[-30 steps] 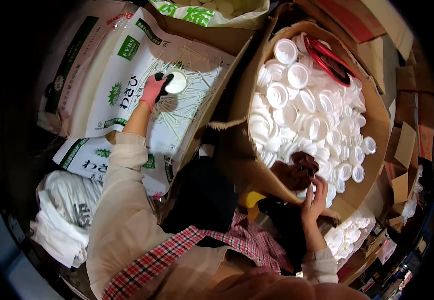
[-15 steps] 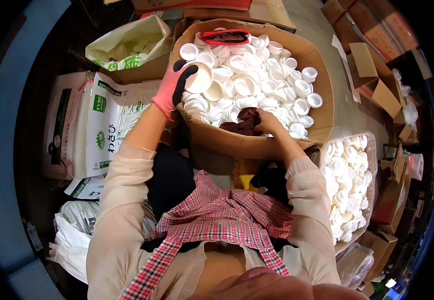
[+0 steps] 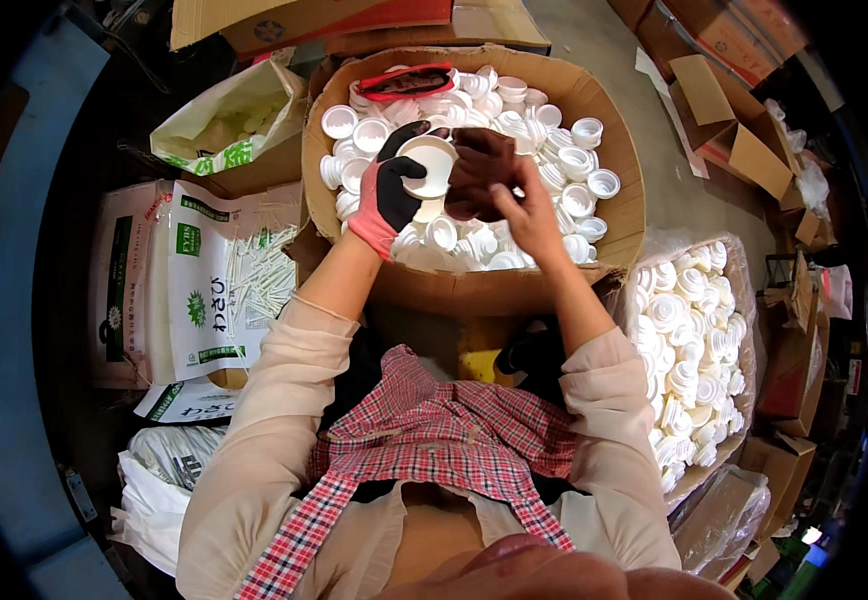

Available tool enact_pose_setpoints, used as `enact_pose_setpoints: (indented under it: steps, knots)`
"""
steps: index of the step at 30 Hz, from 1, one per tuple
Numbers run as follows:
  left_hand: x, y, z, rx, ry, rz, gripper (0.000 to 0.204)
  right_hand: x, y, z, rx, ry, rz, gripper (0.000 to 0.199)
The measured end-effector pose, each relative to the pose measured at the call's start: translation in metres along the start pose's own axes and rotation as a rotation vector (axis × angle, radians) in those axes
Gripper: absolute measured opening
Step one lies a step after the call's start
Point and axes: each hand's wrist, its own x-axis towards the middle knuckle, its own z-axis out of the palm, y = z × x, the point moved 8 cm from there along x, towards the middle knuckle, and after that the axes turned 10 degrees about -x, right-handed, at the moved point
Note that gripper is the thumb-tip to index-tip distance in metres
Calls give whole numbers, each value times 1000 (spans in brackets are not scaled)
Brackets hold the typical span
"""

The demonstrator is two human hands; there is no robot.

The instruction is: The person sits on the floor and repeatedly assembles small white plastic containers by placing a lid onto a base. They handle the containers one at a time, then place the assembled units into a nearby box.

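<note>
Lid (image 3: 428, 167), pale and round, is held up over the big cardboard box (image 3: 622, 185), a bit left of its middle. It's gripped by the left hand (image 3: 391, 196) in a pink-and-black glove, thumb and fingers clamped on the lid's edge. Just right of that, a brown cloth (image 3: 478, 188) is pinched in the right hand (image 3: 534, 212), which is bare. That bit is kinda blurry, so whether the lid is being touched by the cloth can't be told.

As for edges: both hands are kept well inside the rim, and the near wall is crossed by both forearms. The box is heaped with white caps (image 3: 579, 163), so the room down to its bottom is mostly taken up. A red pouch (image 3: 404, 83) is laid on the far left part of the heap, right by the far rim. The left side is hemmed in by a white sack (image 3: 279, 105) (far) and a printed sheet (image 3: 194, 325) with thin sticks (image 3: 257, 268) scattered on it.

On the near right corner, the box is crowded by a plastic-lined box (image 3: 744, 375) full of more caps. Open room is mainly seen to the far right, where a strip of grey floor (image 3: 594, 60) is left between the big box and an open carton (image 3: 704, 100). Nearer, a dark gap is left between the near wall and the checked apron (image 3: 444, 432).
</note>
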Motion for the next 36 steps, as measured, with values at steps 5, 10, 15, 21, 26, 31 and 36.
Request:
enact_pose_setpoints:
  steps: [5, 10, 15, 21, 26, 31, 36]
  knots:
    - [1, -1, 18, -67, 143, 16, 36, -12, -48, 26, -356, 66, -353, 34]
    - [-13, -64, 28, -828, -132, -345, 60, -23, -86, 38, -357, 97, -512, 32]
    - [-26, -56, 59, -966, -89, -367, 50, -7, -85, 4, -444, 222, -329, 30]
    - [-13, -38, 60, -454, 139, -332, 70, -2, -17, -33, -474, 131, 64, 28]
    - [-12, -55, 88, -941, -186, -487, 58, -21, -31, -9, -428, 134, -233, 37]
    - [-5, -89, 38, -190, 232, -211, 32, -17, 8, -26, -455, -153, 67, 35]
    - [-7, -107, 78, 61, -52, -70, 19, -27, -21, -37, -497, 110, -197, 29]
